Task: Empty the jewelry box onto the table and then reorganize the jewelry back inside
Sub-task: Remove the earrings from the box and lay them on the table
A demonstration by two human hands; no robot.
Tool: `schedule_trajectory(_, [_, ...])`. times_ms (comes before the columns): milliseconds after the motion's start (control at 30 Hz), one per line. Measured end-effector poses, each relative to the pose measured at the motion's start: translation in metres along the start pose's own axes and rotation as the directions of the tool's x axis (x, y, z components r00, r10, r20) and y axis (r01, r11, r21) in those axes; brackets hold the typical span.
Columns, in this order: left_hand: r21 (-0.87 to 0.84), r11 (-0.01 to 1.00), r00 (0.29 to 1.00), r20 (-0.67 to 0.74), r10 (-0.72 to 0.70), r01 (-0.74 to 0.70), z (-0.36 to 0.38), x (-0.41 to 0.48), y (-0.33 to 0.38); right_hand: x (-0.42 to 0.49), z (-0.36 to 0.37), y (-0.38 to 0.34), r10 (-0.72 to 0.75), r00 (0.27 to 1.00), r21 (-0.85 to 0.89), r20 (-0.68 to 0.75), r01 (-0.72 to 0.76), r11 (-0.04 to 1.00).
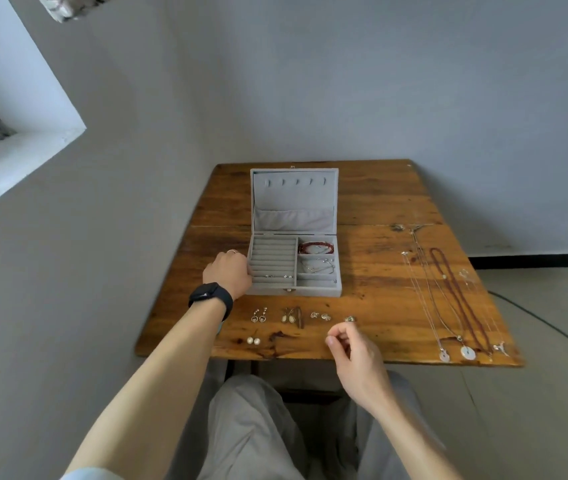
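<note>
The grey jewelry box [310, 292] stands open in the middle of the wooden table [372, 258], lid upright. Inside are a red bead bracelet [315, 248], a silver bangle [320, 265] and small studs [277, 276] in the ring rolls. My left hand [228, 273], with a black watch on its wrist, grips the box's left wall. In front of the box lie three earring pairs [259, 317] [288, 317] [320, 316], pearl studs [253, 340] and a ring [350, 319]. My right hand [351, 351] hovers just below that ring, thumb and forefinger curled together; whether they pinch anything is hidden.
Several necklaces [448, 299], a red bead strand among them, lie stretched out along the table's right side, with pendants [468, 352] near the front edge. The table stands against a grey wall. My knees are under the front edge. A cable [535, 317] runs on the floor at right.
</note>
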State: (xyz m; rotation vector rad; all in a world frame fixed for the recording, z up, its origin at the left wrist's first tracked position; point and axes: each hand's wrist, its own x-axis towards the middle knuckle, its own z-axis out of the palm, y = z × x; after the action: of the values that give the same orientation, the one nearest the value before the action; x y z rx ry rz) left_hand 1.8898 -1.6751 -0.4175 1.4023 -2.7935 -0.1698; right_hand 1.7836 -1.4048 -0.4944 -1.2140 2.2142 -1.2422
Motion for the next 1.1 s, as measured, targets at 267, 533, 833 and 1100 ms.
schedule_trajectory(267, [-0.418, 0.908, 0.997, -0.052, -0.059, 0.032, -0.008, -0.024, -0.002, -0.001, -0.001, 0.0, 0.012, 1.0, -0.04, -0.009, -0.013, 0.999])
schedule_trajectory(533, [-0.575, 0.802, 0.968, -0.25, 0.015, -0.161, 0.017, -0.12, 0.012, 0.002, -0.002, -0.004, -0.018, 0.998, -0.002, -0.056, 0.018, 1.0])
schedule_trajectory(833, [-0.29, 0.938, 0.978, -0.142, 0.155, -0.191, 0.045, -0.133, 0.022, 0.006, 0.02, -0.025, -0.123, 0.992, -0.157, -0.005, 0.121, 0.98])
schedule_trajectory(1100, [-0.278, 0.945, 0.985, -0.087, 0.151, -0.17, 0.04, -0.127, 0.023, 0.019, 0.034, -0.034, -0.049, 0.998, -0.216, 0.042, 0.057, 0.975])
